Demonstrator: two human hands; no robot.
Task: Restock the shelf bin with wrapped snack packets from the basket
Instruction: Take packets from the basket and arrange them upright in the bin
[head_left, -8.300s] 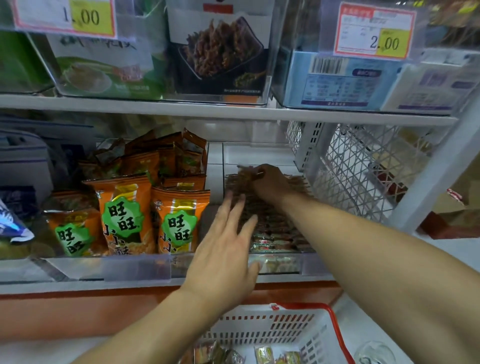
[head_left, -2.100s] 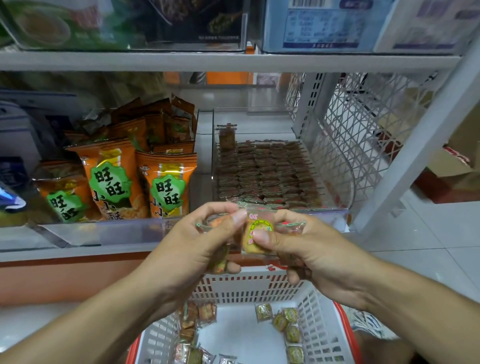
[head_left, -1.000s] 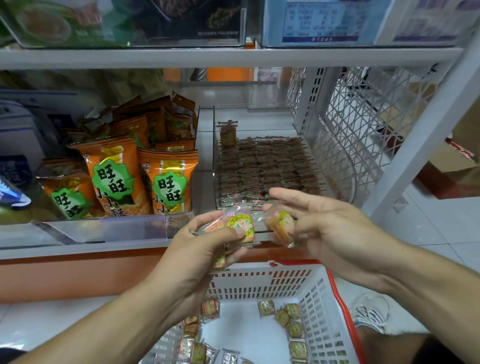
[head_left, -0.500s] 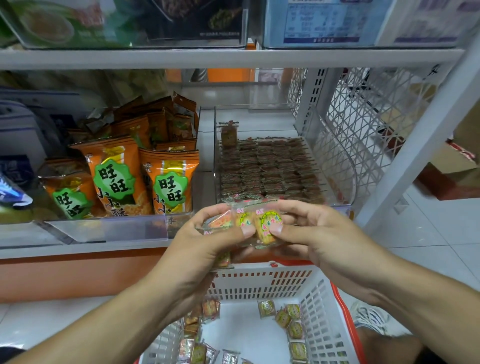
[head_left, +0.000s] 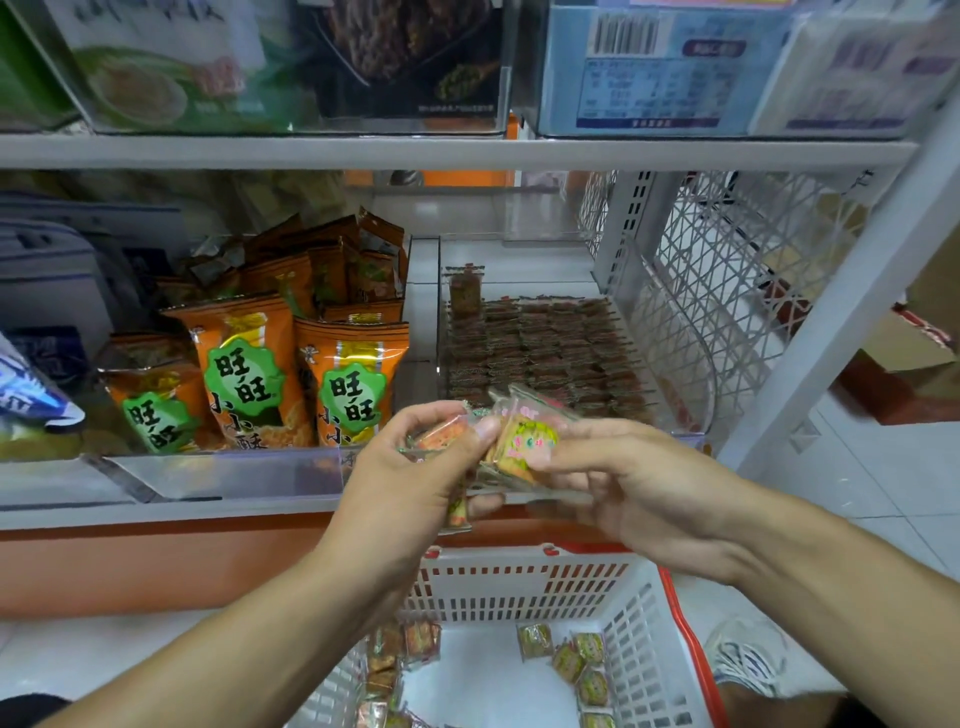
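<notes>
Both hands meet in front of the shelf edge, above the basket. My left hand (head_left: 415, 483) grips a stack of wrapped snack packets (head_left: 441, 434), one hanging below its fingers. My right hand (head_left: 618, 478) pinches a clear-wrapped packet with a yellow-green label (head_left: 522, 441) against that stack. Behind the hands, the clear shelf bin (head_left: 691, 421) holds neat rows of several small packets (head_left: 545, 348), with one packet standing upright at its back left. The white basket with a red rim (head_left: 524, 582) sits below, with several loose packets (head_left: 576, 660) on its floor.
Orange snack bags (head_left: 244, 374) stand left of the bin behind a clear front lip. A white mesh shelf side (head_left: 727, 291) and a slanted white post (head_left: 841, 317) close off the right. Boxed goods fill the upper shelf (head_left: 467, 150). A shoe (head_left: 748, 660) shows on the tiled floor.
A second ago my hands were apart, each with packets. My right hand has brought its packet against the stack in my left hand, and both stay close together.
</notes>
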